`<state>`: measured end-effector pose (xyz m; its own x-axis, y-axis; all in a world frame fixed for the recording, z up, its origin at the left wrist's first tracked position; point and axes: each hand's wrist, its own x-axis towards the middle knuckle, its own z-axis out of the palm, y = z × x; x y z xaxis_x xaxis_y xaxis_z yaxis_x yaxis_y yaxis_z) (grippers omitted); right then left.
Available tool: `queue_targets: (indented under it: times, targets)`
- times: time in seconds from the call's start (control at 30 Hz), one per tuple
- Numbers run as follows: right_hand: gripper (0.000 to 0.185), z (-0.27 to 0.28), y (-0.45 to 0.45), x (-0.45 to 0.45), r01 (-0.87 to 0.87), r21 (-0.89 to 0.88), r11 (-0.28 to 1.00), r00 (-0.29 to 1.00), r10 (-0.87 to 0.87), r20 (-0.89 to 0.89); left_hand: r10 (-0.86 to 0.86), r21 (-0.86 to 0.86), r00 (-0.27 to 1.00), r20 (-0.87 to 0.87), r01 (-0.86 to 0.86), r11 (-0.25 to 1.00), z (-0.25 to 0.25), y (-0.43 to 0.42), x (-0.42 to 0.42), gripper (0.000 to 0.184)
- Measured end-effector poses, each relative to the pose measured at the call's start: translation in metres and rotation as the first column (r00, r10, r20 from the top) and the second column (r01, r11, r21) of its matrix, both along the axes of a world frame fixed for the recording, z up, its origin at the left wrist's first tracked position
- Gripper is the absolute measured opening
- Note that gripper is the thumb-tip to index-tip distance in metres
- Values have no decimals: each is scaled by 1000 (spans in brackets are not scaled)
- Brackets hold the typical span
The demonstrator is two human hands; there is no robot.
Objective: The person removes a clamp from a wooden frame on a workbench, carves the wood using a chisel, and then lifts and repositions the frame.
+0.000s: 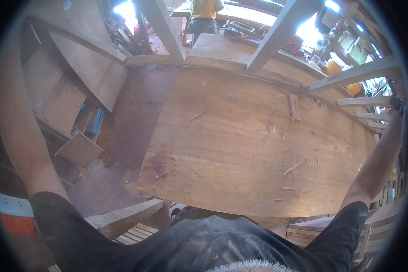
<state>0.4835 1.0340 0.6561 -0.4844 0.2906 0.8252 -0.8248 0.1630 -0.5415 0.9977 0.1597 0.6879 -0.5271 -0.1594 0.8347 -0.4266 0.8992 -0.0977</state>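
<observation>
Left hand out of view, right hand (398, 86) dim beside wooden frame (365, 102), grip unclear

No text can be read with certainty: lettering on the red box (293, 44) at upper right is too blurred, as are the marks on the wooden block (294, 108) below it.

Wood splinters (289, 171) on a broad board (231, 145) and bare timber framing (163, 29) show a carpentry workshop.

White glare (307, 31) floods the hazy top; the fisheye rim curves black.
</observation>
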Motion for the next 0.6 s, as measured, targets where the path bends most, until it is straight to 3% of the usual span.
queue_targets:
  times: [0.17, 0.37, 0.43, 0.5, 0.6]
  targets:
    - [62, -2, -25, -29, 30, 38, 999, 999, -32, 31, -24, 17, 1000, -1, 24, 1000, -10, -19, -5, 56]
    - [64, -47, -50, -53, 88, 56, 995, 994, -91, 64, -55, 37, 998, 9, 54, 998, -19, -36, -12, 55]
    - [64, -69, -48, -57, 136, 84, 987, 988, -141, 55, -74, 33, 997, 12, 73, 997, -19, -36, -20, 55]
    - [63, -86, -49, -59, 319, 255, 913, 947, -317, -50, -77, 39, 997, 9, 76, 996, -21, -38, -26, 54]
    - [63, -96, -51, -64, 297, 185, 937, 954, -301, -8, -84, 49, 996, 4, 83, 995, -24, -39, -31, 54]
